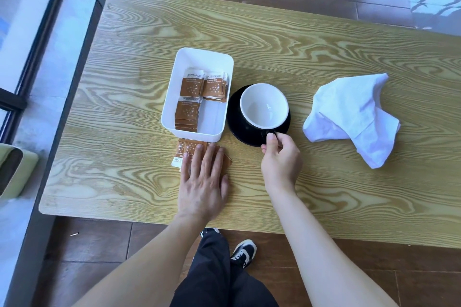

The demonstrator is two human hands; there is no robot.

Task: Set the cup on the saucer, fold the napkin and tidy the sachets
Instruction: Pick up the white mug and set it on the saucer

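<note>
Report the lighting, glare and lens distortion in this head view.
Head view: bright, even daylight; a small highlight inside the white-lined black cup; soft shadows under both hands; wide-angle lens bows the pale wood-grain table edges; sharp focus, with print on the brown sachets legible.

Cup (264,106) on saucer (239,129), mid desk (299,40). Tray (199,57) just left of saucer, sachets (190,87) in it. Loose sachets (187,147) in front of tray. Napkin (349,117) right of saucer, apart.

A single head-worn wide-angle view looks steeply down and forward, from close above, onto the pale grained wooden table (274,40).
</note>
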